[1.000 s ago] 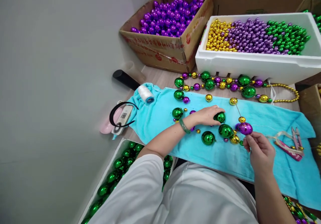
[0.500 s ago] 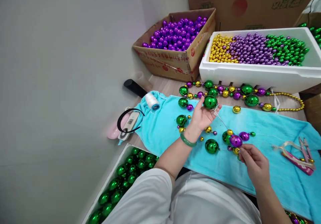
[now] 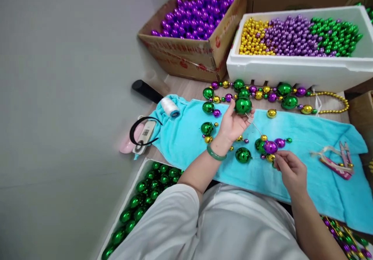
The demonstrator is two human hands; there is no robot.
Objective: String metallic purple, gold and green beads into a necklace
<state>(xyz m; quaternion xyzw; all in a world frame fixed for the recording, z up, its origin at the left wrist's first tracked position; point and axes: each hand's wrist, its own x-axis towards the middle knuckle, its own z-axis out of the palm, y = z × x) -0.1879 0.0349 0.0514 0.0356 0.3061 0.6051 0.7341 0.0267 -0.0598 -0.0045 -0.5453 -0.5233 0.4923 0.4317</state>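
My left hand [image 3: 235, 124], palm up, has its thumb and fingers around a large shiny green bead [image 3: 243, 105]. A thin white string [image 3: 256, 128] stretches from it down to a gold bead [image 3: 264, 138]. That bead is part of a cluster with a purple bead [image 3: 271, 147] and a green bead [image 3: 259, 146]. My right hand [image 3: 292, 170] is pinched closed at the cluster's lower right, beside a small gold bead [image 3: 270, 157]; what lies between its fingertips is too small to make out. Another large green bead [image 3: 243, 155] lies on the turquoise towel [image 3: 186, 135].
Behind the towel lies a finished-looking bead necklace [image 3: 289, 102]. A white foam box [image 3: 291, 66] of sorted beads and a carton [image 3: 180, 56] of purple beads stand beyond. Left are a thread spool [image 3: 169, 107] and black headband [image 3: 132, 133]; right, pink-handled snips [image 3: 336, 168].
The view has tipped downward, so the boxes and towel sit higher in the picture. Both hands keep nearly the same pose, with the string still stretched between bead and cluster.
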